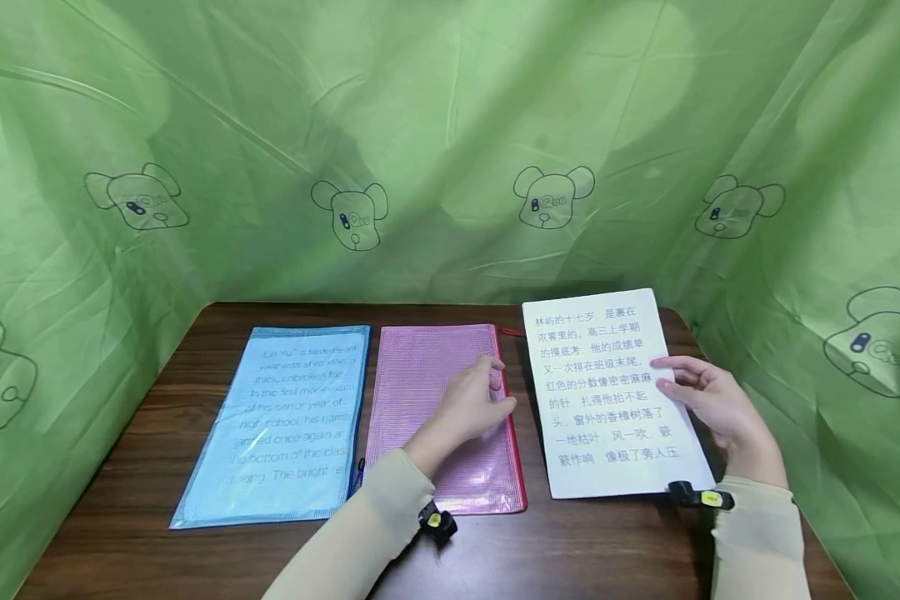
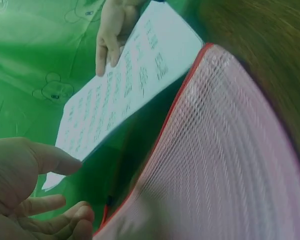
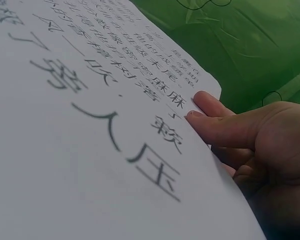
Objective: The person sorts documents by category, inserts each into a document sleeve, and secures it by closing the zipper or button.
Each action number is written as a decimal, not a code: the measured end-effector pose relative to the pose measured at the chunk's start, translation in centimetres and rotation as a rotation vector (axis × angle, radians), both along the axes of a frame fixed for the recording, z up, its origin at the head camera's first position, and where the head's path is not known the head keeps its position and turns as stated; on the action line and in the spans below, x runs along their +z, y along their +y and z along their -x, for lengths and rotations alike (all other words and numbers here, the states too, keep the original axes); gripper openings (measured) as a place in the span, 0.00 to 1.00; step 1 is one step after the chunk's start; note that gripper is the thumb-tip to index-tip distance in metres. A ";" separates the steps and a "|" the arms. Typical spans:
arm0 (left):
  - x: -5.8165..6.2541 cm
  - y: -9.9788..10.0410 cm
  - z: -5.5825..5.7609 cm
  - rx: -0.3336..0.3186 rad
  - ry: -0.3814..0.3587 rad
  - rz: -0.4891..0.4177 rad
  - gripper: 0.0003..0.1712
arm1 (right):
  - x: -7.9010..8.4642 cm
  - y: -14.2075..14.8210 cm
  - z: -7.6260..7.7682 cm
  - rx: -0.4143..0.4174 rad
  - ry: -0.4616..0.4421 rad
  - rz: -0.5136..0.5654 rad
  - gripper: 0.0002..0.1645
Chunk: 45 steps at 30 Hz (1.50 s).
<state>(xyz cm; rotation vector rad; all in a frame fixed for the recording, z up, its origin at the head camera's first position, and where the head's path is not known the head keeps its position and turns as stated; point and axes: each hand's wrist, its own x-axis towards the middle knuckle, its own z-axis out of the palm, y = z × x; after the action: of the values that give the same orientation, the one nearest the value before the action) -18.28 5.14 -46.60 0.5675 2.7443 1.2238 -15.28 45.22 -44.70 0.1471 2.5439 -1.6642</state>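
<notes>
My right hand [image 1: 723, 404] pinches the right edge of a white sheet [image 1: 607, 479] printed with Chinese characters. In the right wrist view its thumb lies on the printed face of the paper [image 3: 90, 165], with fingers behind the edge. The sheet is tilted up off the table in the left wrist view. My left hand [image 1: 471, 404] hovers over a pink mesh zip pouch [image 1: 412, 375], near its red zipper edge, fingers loosely bent and holding nothing. The left wrist view shows its thumb and fingers apart beside the sheet's edge.
To the left lies a blue zip pouch [image 1: 300, 492] with an English-text sheet inside. A red zipper pull [image 1: 513, 332] sticks out at the pink pouch's upper right corner. Green curtains [image 1: 450, 125] with bear-head drawings enclose the dark wooden table [image 1: 495, 558].
</notes>
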 end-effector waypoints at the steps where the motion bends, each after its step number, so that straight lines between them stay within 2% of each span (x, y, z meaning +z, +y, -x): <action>1: -0.1 0.3 0.0 0.007 0.002 -0.003 0.33 | -0.1 0.0 0.0 0.001 -0.001 0.001 0.23; 9: -1.3 1.6 -0.6 0.042 0.035 0.027 0.35 | -0.6 0.2 0.2 0.009 -0.011 0.004 0.23; 18: -3.3 2.1 -0.8 0.057 -0.004 0.082 0.41 | -1.4 0.5 0.4 0.007 -0.044 -0.022 0.26; 26: -3.3 2.0 -0.9 0.065 0.025 0.119 0.44 | -1.5 0.4 0.6 0.033 -0.046 -0.007 0.26; 32: -3.7 1.6 -0.5 0.049 0.007 0.054 0.44 | -1.1 0.4 0.4 0.035 -0.041 -0.013 0.25; 39: -7.6 1.7 1.7 0.039 0.072 -0.011 0.39 | -1.1 0.1 0.6 0.048 -0.047 -0.014 0.27; 41: -7.6 1.6 1.9 0.046 0.046 -0.034 0.39 | -1.1 0.0 0.6 0.050 -0.053 -0.014 0.27; 45: -5.1 1.1 1.0 0.079 -0.026 -0.113 0.38 | -1.1 -0.4 0.7 0.055 -0.061 -0.030 0.28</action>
<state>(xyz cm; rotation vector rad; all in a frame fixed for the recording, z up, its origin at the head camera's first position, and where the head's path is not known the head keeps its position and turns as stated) -19.31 6.21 -51.74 0.4530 2.7143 1.4005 -16.03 44.82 -45.77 0.1271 2.5053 -1.5779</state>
